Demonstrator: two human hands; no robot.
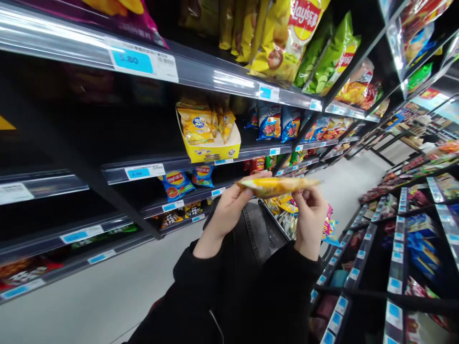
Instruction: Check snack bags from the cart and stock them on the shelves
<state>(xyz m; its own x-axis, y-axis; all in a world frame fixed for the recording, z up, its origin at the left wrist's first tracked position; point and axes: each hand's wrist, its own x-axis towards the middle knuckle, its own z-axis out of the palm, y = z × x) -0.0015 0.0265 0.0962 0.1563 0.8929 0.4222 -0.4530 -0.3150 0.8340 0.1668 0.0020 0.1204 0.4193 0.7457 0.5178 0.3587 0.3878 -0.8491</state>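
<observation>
Stretched level between my two hands is a yellow snack bag [278,185], seen nearly edge-on. My left hand [233,203] pinches its left end, thumb in front and fingers behind. The other end is gripped by my right hand [311,210] between thumb and fingers. Just beyond and to the left, a yellow display box [214,152] with several small yellow bags [196,125] sits on the middle shelf. Below my hands, a dark basket [276,224] holds several snack bags [287,220], partly hidden by my right hand and sleeves.
Dark shelves with a price rail [215,79] run along the left, bearing large Lay's bags [283,38], green bags [332,59] and blue bags [269,122]. Another shelf row [394,248] stands at the right. Between them lies a pale floor aisle [358,174].
</observation>
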